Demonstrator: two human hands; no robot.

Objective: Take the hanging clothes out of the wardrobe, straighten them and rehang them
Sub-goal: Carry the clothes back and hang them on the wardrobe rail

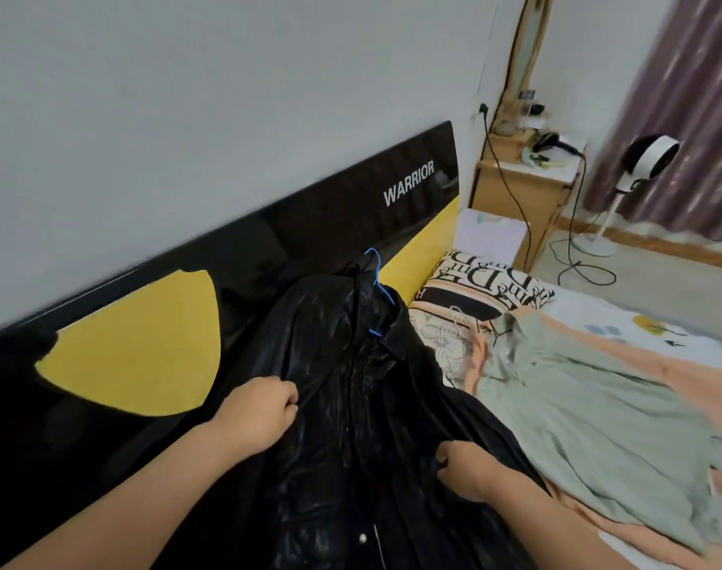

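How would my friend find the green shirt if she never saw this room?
Start at the black and yellow headboard that says WARRIOR. On the bed, right of the shiny black jacket both hands hold, lies the green shirt, spread flat below the lettered pillow. It is the only pale green garment.

The bed point(659, 322) carries a black jacket point(351, 405) nearest the headboard point(309, 224), a green shirt point(577, 397) farther out, and a printed pillow point(474, 290) against the headboard.

Black jacket point(351, 405) glossy, crinkled; headboard point(309, 224) glossy black; green shirt point(598, 405) matt cloth; nightstand point(515, 195) wood.
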